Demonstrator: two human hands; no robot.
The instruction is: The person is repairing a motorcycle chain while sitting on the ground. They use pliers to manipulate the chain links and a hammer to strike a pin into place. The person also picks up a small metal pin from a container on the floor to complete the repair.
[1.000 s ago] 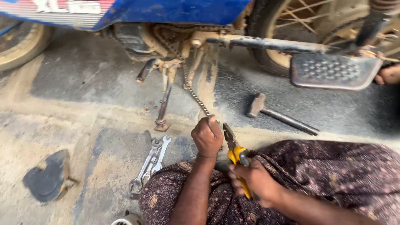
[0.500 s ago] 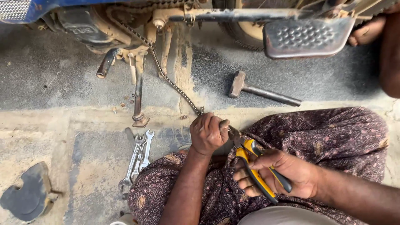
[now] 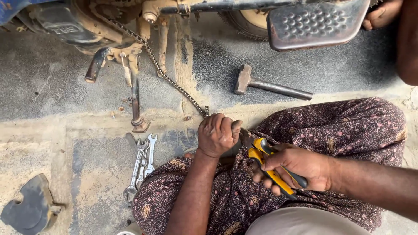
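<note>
A rusty drive chain (image 3: pixel 174 80) runs from the motorbike's underside down to my left hand (image 3: pixel 217 134), which is closed around its loose end just above my patterned lap. My right hand (image 3: pixel 294 167) grips pliers with yellow and black handles (image 3: pixel 272 167). Their jaws point toward the chain end beside my left hand. The chain end itself is hidden by my fingers.
A hammer (image 3: pixel 267 85) lies on the concrete to the upper right. Several wrenches (image 3: pixel 141 163) lie at left of my knee. The bike's side stand (image 3: pixel 135 102), a metal footrest plate (image 3: pixel 315 24) and a dark cover piece (image 3: pixel 30 209) are nearby. Another person's foot (image 3: pixel 383 13) shows top right.
The view has moved closer and lower over the hands. My right hand brought the pliers in toward the left hand, which keeps hold of the chain end.
</note>
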